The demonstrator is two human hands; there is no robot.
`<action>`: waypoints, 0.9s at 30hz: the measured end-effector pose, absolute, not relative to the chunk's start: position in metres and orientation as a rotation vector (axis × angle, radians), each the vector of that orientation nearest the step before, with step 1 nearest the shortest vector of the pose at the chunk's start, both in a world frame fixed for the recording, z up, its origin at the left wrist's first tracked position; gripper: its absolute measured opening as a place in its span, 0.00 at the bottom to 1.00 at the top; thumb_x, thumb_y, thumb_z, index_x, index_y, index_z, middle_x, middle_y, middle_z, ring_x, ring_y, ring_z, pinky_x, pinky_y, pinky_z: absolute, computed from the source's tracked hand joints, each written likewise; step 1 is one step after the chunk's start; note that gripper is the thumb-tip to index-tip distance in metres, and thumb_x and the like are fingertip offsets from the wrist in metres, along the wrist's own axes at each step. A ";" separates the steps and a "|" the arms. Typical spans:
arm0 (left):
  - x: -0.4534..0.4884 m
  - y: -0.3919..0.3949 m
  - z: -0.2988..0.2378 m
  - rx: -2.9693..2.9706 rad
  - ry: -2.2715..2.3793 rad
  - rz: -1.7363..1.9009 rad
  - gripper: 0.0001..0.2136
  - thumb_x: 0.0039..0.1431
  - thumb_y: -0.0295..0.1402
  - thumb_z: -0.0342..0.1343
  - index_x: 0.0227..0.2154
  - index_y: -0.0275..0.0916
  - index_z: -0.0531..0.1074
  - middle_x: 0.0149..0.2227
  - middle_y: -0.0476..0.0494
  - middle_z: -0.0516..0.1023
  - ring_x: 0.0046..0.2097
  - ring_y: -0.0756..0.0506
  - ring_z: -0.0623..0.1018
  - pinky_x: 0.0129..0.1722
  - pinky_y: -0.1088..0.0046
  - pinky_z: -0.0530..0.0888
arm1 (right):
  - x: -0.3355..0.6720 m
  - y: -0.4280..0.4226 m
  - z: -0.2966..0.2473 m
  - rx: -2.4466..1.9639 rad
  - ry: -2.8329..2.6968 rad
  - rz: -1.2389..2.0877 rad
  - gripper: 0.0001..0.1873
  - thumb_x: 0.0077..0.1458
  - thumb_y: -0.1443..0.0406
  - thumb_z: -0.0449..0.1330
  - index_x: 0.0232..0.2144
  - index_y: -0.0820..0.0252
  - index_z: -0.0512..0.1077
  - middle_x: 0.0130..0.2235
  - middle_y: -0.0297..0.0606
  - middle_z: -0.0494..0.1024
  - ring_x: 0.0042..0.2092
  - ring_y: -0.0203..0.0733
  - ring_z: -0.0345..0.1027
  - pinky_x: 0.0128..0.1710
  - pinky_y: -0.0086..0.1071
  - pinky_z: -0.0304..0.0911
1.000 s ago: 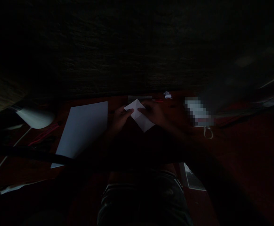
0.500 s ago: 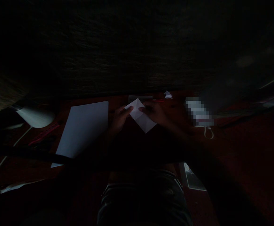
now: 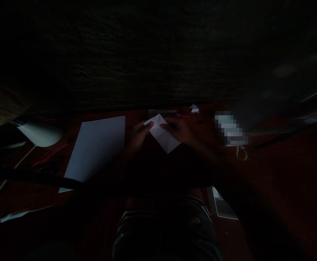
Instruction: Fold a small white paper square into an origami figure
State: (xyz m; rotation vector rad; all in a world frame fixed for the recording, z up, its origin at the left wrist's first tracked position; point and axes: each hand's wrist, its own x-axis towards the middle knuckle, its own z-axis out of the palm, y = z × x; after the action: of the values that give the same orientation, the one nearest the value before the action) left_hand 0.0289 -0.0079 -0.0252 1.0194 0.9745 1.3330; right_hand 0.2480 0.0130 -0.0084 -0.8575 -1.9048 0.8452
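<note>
A white sheet of paper with crease lines (image 3: 167, 140) is held above the dark red table, one corner pointing away from me and one toward me. My left hand (image 3: 139, 137) grips its left corner, thumb on top and fingers underneath. On the right side my right hand (image 3: 180, 129) pinches the same paper, its thumb pressing near the middle. Both hands are closed on it. The fingers under the paper are hidden, and the scene is very dark.
Left of my hands lies a large white sheet or stack (image 3: 100, 145). Beyond it stand a white lamp head (image 3: 41, 135) with a cord and a pink-red item (image 3: 51, 153). A small folded paper piece (image 3: 194, 108) sits at the back. At right is a blurred-out white object (image 3: 230, 127) with a loop.
</note>
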 end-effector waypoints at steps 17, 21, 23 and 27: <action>0.023 -0.001 -0.030 1.095 0.975 1.344 0.14 0.51 0.38 0.75 0.40 0.42 0.84 0.36 0.47 0.86 0.38 0.44 0.84 0.39 0.68 0.80 | 0.253 0.020 -0.014 -0.814 -1.904 0.864 0.14 0.69 0.66 0.64 0.51 0.53 0.88 0.53 0.40 0.91 0.54 0.51 0.86 0.60 0.47 0.79; 0.022 -0.004 -0.028 1.147 0.973 1.332 0.15 0.49 0.37 0.76 0.41 0.42 0.85 0.39 0.47 0.87 0.40 0.44 0.84 0.41 0.68 0.79 | 0.253 0.021 -0.015 -0.848 -1.866 0.860 0.13 0.68 0.67 0.66 0.47 0.51 0.90 0.51 0.38 0.93 0.55 0.50 0.87 0.63 0.47 0.78; 0.022 -0.004 -0.027 1.138 0.930 1.328 0.13 0.51 0.38 0.74 0.40 0.42 0.85 0.41 0.45 0.88 0.43 0.42 0.85 0.44 0.66 0.81 | 0.253 0.021 -0.015 -0.850 -1.848 0.878 0.12 0.68 0.67 0.67 0.46 0.50 0.91 0.51 0.37 0.93 0.55 0.49 0.87 0.64 0.47 0.78; 0.020 0.000 -0.029 1.062 0.894 1.361 0.11 0.53 0.39 0.72 0.38 0.42 0.83 0.40 0.45 0.88 0.43 0.41 0.86 0.44 0.63 0.83 | 0.251 0.018 -0.012 -0.791 -1.816 0.924 0.12 0.67 0.67 0.69 0.46 0.49 0.92 0.50 0.37 0.94 0.56 0.49 0.88 0.66 0.47 0.78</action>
State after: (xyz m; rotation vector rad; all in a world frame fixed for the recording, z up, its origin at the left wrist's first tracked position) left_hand 0.0203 0.0001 -0.0292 1.0622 0.8943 1.3612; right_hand 0.2507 0.0177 -0.0116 -0.7906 -1.8157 0.9240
